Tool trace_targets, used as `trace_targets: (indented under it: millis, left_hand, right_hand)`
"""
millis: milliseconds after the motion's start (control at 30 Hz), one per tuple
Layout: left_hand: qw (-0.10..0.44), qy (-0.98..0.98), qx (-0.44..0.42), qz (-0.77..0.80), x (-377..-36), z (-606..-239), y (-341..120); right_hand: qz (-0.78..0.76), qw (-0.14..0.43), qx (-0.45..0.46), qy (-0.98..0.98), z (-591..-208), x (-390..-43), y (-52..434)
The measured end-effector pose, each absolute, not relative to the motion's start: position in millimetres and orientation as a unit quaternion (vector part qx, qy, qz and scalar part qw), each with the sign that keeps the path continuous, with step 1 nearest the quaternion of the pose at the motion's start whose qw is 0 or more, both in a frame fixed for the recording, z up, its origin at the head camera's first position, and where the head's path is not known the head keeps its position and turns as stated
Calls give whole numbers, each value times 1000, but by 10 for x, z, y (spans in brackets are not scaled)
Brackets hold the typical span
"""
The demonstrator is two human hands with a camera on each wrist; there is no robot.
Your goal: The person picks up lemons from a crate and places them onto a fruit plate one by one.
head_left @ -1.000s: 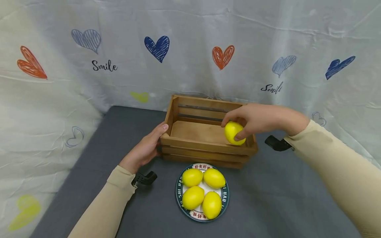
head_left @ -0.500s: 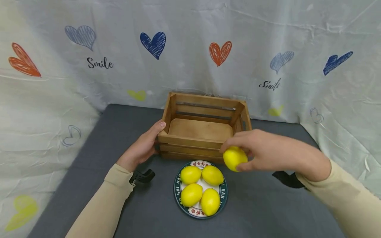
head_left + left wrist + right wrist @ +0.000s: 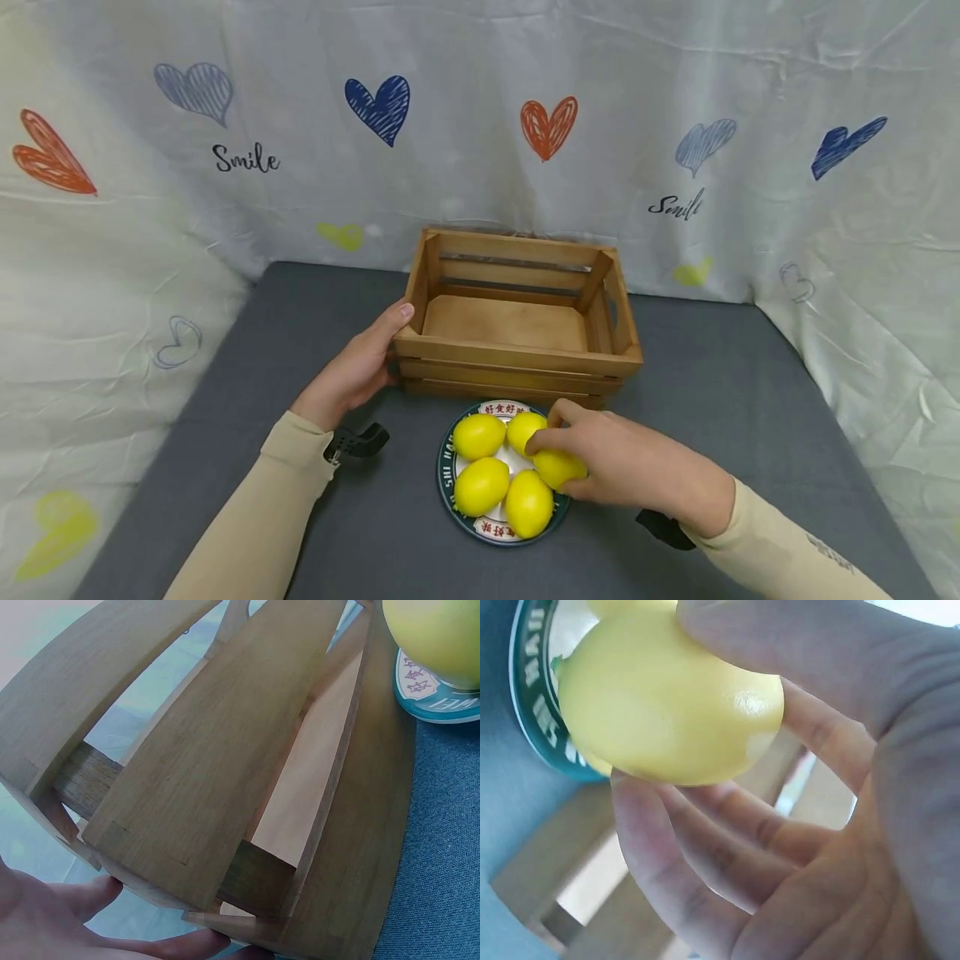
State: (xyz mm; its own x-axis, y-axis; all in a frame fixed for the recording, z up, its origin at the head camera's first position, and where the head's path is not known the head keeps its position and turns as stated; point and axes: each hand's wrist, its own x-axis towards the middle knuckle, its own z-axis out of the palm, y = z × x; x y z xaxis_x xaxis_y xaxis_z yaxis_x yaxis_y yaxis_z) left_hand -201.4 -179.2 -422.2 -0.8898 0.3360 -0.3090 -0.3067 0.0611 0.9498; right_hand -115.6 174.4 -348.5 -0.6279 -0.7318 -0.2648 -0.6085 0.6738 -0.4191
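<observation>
While the right hand curled its fingers and thumb around a yellow lemon, it held the fruit low over the right side of the plate, touching or just above the four lemons already lying there. The right wrist view showed that grip plainly: the thumb lay across the top of the lemon and the fingers cupped it from below, so the round fruit could not roll out. The left hand rested against the left end of the wooden crate, thumb up on the corner and fingers laid along the slats, seemingly to keep the light box from sliding on the table. From the left wrist, those fingers looked relaxed rather than clenched, pressed to the crate's side. The crate stood empty just behind the plate, close enough for a short reach between the two.
</observation>
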Motion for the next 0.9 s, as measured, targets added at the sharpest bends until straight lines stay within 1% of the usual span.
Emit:
trace_targets:
  millis: [67, 267, 467, 733, 833, 900]
  left_hand:
    - [235, 686, 15, 689, -2001, -4222, -1805]
    - [232, 687, 14, 688, -1996, -4216, -1850]
    - [227, 689, -3, 688, -2005, -4208, -1909]
    - [227, 702, -20, 675, -1940, -4180, -2009]
    - [211, 749, -6, 628, -1835, -4177, -2157]
    - [184, 795, 8, 579, -1758, -4175, -2287]
  right_hand:
    - [-142, 203, -377, 892, -3534, -1131, 1728]
    - [-113, 157, -388, 901, -3659, -1090, 1679]
    - [-92, 128, -381, 911, -3761, -1072, 1600]
    - [-128, 122, -357, 917, -3852, -1054, 1616]
    - [-155, 104, -330, 925, -3855, -1068, 1746]
    - [-166, 78, -297, 937, -3863, -1093, 1890]
